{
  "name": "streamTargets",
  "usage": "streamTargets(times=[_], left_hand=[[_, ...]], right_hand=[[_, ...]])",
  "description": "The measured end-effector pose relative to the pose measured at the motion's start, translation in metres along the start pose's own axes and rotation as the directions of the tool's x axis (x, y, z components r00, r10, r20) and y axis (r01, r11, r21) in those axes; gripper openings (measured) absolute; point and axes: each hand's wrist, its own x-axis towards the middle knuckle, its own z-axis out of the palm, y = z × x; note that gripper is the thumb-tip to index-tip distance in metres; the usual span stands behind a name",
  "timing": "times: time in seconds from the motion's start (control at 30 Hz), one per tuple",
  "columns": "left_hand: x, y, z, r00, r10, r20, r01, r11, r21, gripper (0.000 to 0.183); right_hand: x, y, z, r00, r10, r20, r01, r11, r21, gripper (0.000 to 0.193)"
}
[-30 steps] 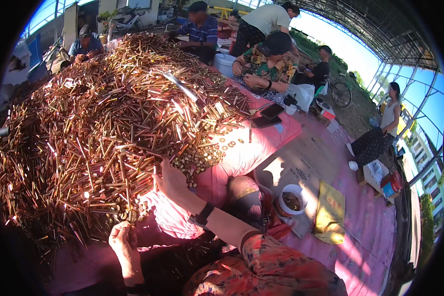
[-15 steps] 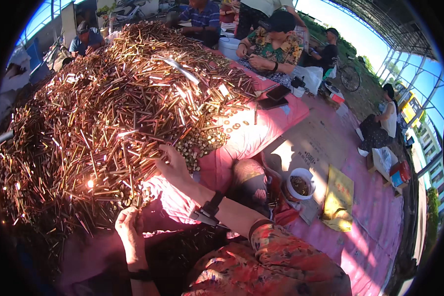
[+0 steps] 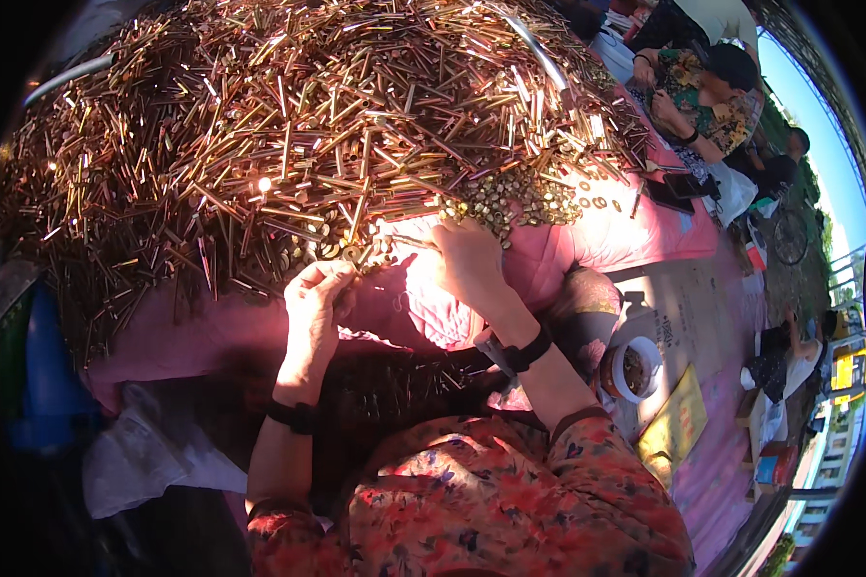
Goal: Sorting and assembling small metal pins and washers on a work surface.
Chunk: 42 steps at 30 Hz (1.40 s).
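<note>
A large heap of copper-coloured metal tubes [image 3: 289,125] spreads over a pink padded cloth [image 3: 548,240]. My right hand [image 3: 473,262] is closed at the heap's near edge, pinching a thin copper-coloured tube [image 3: 411,240] that points toward my left hand. Left of it, my left hand [image 3: 316,293] has thumb and fingertips pressed together beside small brass pieces [image 3: 380,252]; whatever sits between them is too small to make out. More small brass-coloured caps [image 3: 505,202] lie just beyond my right hand, with several loose rings [image 3: 599,203] to their right.
A long pale metal strip [image 3: 539,53] rests on the heap. At right stand a white tub [image 3: 635,368] and a yellow sack [image 3: 674,423]. Dark phones [image 3: 681,188] lie on the cloth near a co-worker in a patterned shirt [image 3: 693,106]. A whitish plastic sheet [image 3: 154,452] hangs lower left.
The view has turned, so the scene sits differently. My right hand, before at the heap with its fingers partly spread, now grips a tube. My hands are nearly level with each other.
</note>
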Motion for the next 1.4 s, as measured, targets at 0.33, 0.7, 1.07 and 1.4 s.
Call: streamTargets(times=[0.33, 0.7, 1.07, 1.4], left_hand=[[-0.005, 0.008, 0.010, 0.994, -0.100, 0.049, 0.101, 0.995, -0.021, 0.002], [-0.005, 0.003, 0.004, 0.995, 0.040, 0.091, -0.049, 0.995, 0.091, 0.004], [-0.006, -0.001, 0.000, 0.985, 0.128, 0.117, -0.147, 0.974, 0.175, 0.005], [-0.009, -0.007, 0.011, 0.962, 0.001, 0.273, -0.008, 1.000, 0.025, 0.032]], right_hand=[[0.006, -0.012, 0.004, 0.900, 0.331, 0.283, -0.317, 0.051, 0.947, 0.013], [-0.003, -0.042, 0.012, 0.871, 0.341, 0.354, -0.295, -0.215, 0.931, 0.016], [-0.013, -0.051, 0.010, 0.748, 0.436, 0.500, -0.375, -0.343, 0.861, 0.017], [-0.017, -0.071, 0.016, 0.916, 0.242, 0.319, -0.367, 0.194, 0.910, 0.019]])
